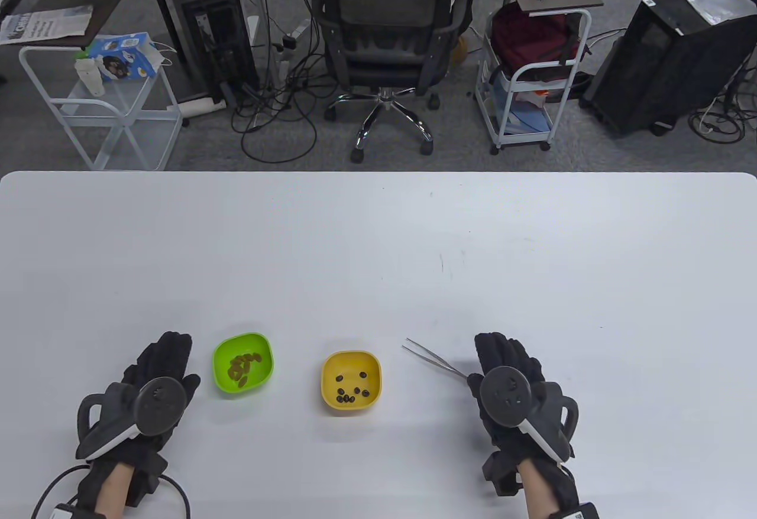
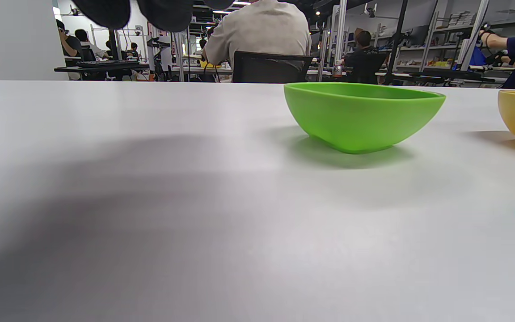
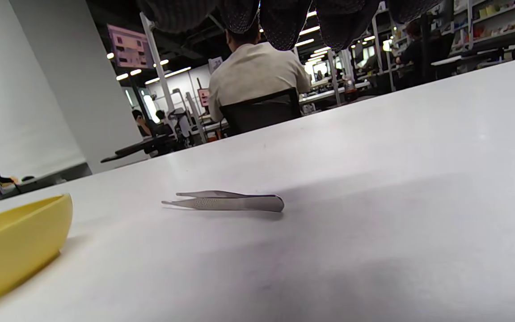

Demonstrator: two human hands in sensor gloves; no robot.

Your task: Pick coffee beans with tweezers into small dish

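A green dish (image 1: 243,363) holds several coffee beans (image 1: 242,364) near the table's front left. A yellow dish (image 1: 351,382) to its right holds several dark beans (image 1: 352,392). Metal tweezers (image 1: 434,358) lie flat on the table right of the yellow dish, tips pointing left. My right hand (image 1: 508,365) rests flat just right of the tweezers, holding nothing. In the right wrist view the tweezers (image 3: 228,201) lie free on the table below my fingertips (image 3: 284,22). My left hand (image 1: 157,374) rests flat left of the green dish (image 2: 362,114), empty.
The white table (image 1: 378,247) stretches far behind the dishes. Beyond its far edge stand an office chair (image 1: 387,40), white carts (image 1: 532,81) and computer towers (image 1: 674,52) on the floor.
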